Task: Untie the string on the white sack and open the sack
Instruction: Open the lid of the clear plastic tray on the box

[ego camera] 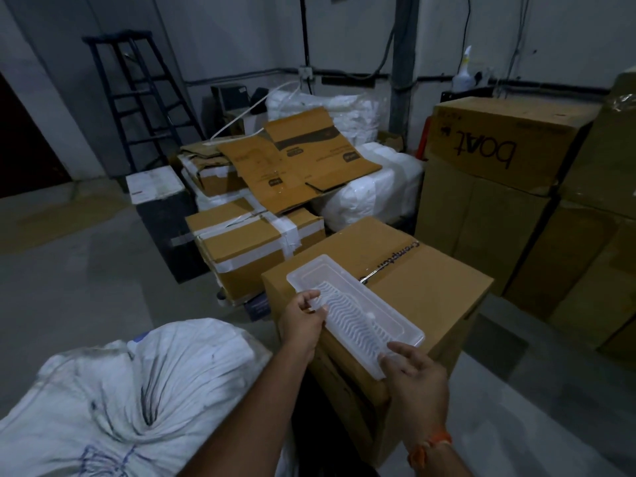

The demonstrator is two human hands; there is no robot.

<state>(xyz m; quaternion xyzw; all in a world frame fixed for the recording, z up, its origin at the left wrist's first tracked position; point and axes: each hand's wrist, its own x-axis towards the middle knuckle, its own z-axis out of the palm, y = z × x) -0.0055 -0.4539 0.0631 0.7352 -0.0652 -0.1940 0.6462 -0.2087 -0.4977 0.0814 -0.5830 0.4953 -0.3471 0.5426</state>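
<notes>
The white woven sack (113, 401) lies at the lower left, its cloth gathered into a bunched knot near its middle; I cannot make out a string. Both hands are off to its right. My left hand (303, 321) grips the near left edge of a clear plastic tray (358, 311) that rests on a cardboard box (430, 287). My right hand (413, 370) holds the tray's near end, fingers curled on its rim. An orange band sits on my right wrist.
Taped cardboard boxes (254, 242) and flattened cartons (292, 160) pile up behind. Tall stacked boxes (499, 187) line the right. White wrapped bundles (371, 187) lie at the back. A dark stepladder (137, 98) leans at the far left wall. Bare concrete floor (86, 270) stretches left.
</notes>
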